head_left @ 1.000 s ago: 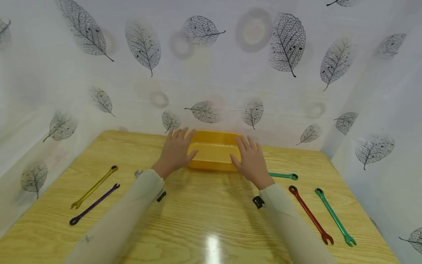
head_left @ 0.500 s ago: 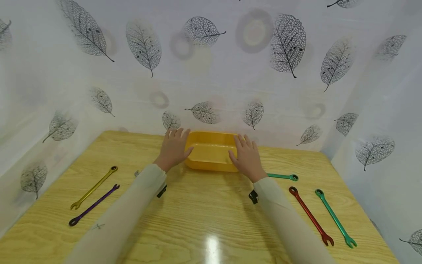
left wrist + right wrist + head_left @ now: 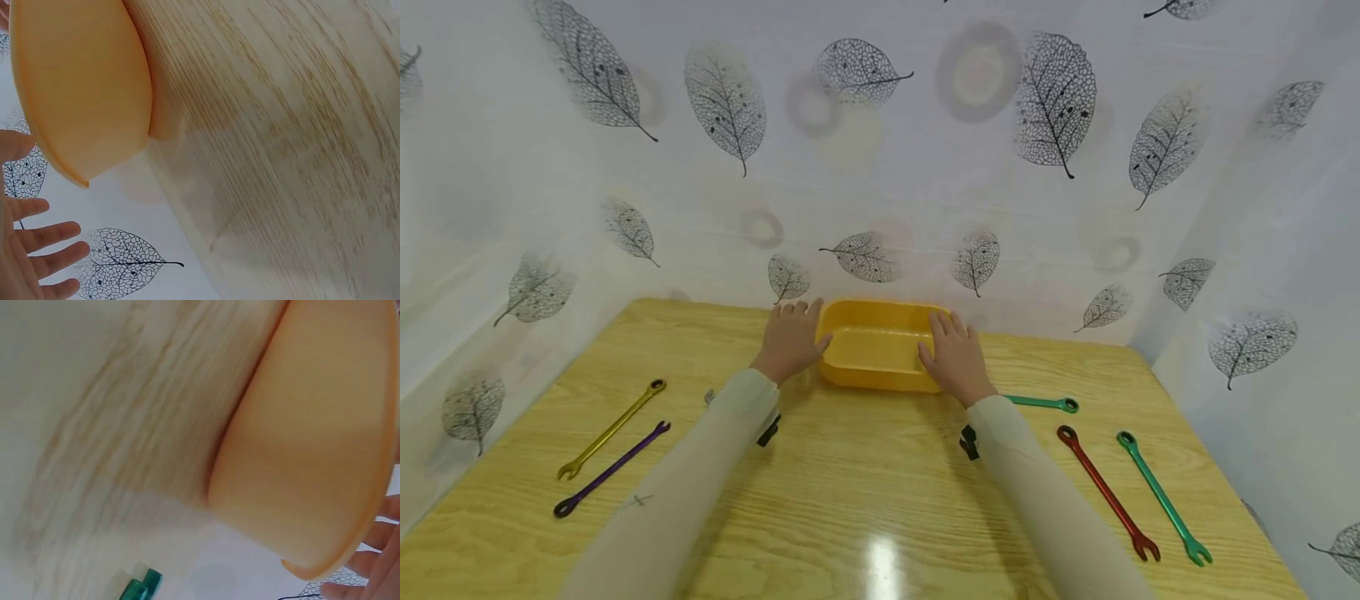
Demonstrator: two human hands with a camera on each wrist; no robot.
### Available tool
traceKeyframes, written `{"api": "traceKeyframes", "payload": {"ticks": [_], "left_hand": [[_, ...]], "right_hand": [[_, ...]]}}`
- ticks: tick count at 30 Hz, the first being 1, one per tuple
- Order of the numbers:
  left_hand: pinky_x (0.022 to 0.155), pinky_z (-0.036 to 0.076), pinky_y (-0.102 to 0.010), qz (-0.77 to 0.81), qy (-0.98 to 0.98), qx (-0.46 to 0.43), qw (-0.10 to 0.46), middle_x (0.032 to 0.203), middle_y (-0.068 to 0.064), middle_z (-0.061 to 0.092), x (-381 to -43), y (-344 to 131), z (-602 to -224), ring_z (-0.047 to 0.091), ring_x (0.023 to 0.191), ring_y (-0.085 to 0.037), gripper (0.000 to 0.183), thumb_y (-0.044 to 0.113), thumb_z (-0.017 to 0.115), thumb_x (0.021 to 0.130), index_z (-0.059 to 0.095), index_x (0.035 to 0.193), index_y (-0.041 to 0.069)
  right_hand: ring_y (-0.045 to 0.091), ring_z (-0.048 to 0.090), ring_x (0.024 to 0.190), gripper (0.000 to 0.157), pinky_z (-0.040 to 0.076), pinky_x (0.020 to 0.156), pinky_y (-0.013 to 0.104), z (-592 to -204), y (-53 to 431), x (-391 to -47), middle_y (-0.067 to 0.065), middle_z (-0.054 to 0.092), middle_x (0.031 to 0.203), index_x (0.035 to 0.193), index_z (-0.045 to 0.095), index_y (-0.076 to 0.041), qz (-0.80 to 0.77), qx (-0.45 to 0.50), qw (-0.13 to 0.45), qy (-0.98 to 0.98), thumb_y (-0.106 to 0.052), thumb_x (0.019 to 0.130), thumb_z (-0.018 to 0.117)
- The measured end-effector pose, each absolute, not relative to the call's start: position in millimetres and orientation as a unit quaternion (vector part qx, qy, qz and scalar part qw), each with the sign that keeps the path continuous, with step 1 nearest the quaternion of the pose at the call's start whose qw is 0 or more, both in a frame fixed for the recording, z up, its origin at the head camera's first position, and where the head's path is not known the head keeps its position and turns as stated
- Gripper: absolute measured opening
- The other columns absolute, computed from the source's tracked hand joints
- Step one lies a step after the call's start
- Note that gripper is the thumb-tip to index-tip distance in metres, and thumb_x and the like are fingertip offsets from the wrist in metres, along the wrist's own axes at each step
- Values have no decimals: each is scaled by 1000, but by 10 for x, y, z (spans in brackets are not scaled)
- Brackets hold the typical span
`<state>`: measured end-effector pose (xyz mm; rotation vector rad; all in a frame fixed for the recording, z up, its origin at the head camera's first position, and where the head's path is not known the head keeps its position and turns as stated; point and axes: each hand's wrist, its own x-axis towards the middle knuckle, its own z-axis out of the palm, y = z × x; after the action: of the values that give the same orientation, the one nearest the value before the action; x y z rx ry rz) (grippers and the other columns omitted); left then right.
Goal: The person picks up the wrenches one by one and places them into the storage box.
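Note:
A yellow plastic tray [image 3: 880, 379] sits at the back of the wooden table, against the patterned sheet. My left hand [image 3: 790, 337] is at its left end, fingers straight and thumb by the rim. In the left wrist view, the fingers [image 3: 53, 237] of that hand are spread beyond the tray's wall [image 3: 81, 81]. At the opposite end, my right hand [image 3: 958, 360] lies over the right rim with extended fingers. The right wrist view shows its fingers [image 3: 380, 535] past the tray's wall [image 3: 300, 444]. Neither hand curls round the tray.
Yellow [image 3: 613, 429] and purple [image 3: 613, 469] combination wrenches lie at left. A silver tool end [image 3: 710, 397] peeks out beside the left sleeve. At right lie a red wrench [image 3: 1105, 487], a green wrench [image 3: 1161, 493] and another green one [image 3: 1041, 402], partly hidden by my right arm.
Both hands have shifted slightly left along the tray's ends, and the tray seems to have slid a little left too. The wrenches lie where they were.

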<state>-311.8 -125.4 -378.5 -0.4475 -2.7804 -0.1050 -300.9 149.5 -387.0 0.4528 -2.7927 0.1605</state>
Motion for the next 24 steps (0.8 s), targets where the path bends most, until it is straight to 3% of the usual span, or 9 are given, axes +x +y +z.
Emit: {"api": "traceKeyframes", "payload": {"ticks": [24], "left_hand": [[97, 41, -52, -36, -985, -144, 93, 123, -24, 55, -3206, -1168, -3869, 54, 111, -40, 62, 40, 49, 94, 39, 137, -4]], "right_hand": [[39, 35, 134, 58, 29, 107, 58, -3887, 1713, -3158, 21, 41, 144, 141, 34, 2, 68, 111, 91, -987, -32, 96, 48]]}}
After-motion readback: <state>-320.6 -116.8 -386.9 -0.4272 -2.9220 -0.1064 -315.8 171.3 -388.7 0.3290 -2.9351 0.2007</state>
